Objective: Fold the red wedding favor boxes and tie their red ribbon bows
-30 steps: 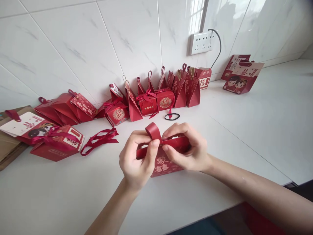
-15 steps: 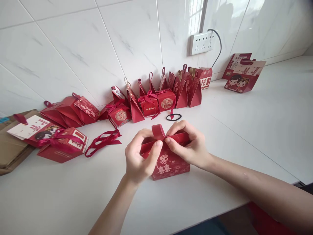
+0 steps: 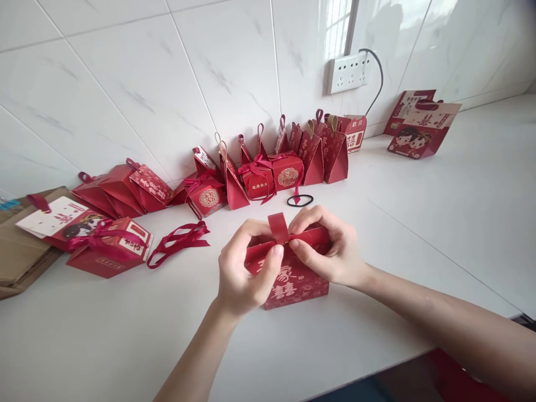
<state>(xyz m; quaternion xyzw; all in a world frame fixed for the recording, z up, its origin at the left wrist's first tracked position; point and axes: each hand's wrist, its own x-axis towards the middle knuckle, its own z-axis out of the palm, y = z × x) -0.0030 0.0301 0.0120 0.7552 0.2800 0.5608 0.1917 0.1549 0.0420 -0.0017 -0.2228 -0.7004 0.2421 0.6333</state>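
A red paper gift box (image 3: 299, 287) with pale printed characters stands upright on the white counter in front of me. My left hand (image 3: 249, 268) pinches the left part of its top edge, thumb in front and fingers behind. On the right part of that edge, my right hand (image 3: 330, 245) is closed the same way, thumb and index finger close to the middle. Between the two hands a red ribbon loop (image 3: 278, 228) sticks up from the top seam. My fingers hide part of the box's upper front and the base of the loop.
Along the tiled wall stand several red gift boxes (image 3: 312, 159). A loose red ribbon (image 3: 180, 243) lies beside a bow-tied box (image 3: 111, 248) at left, near brown cardboard (image 3: 25, 257). A black elastic band (image 3: 300, 200) lies behind my hands. Two boxes (image 3: 419, 131) stand far right.
The ribbon loop between my fingers has turned and now shows a flatter, more upright face. Both hands keep their pinch on the box top. The view has shifted slightly.
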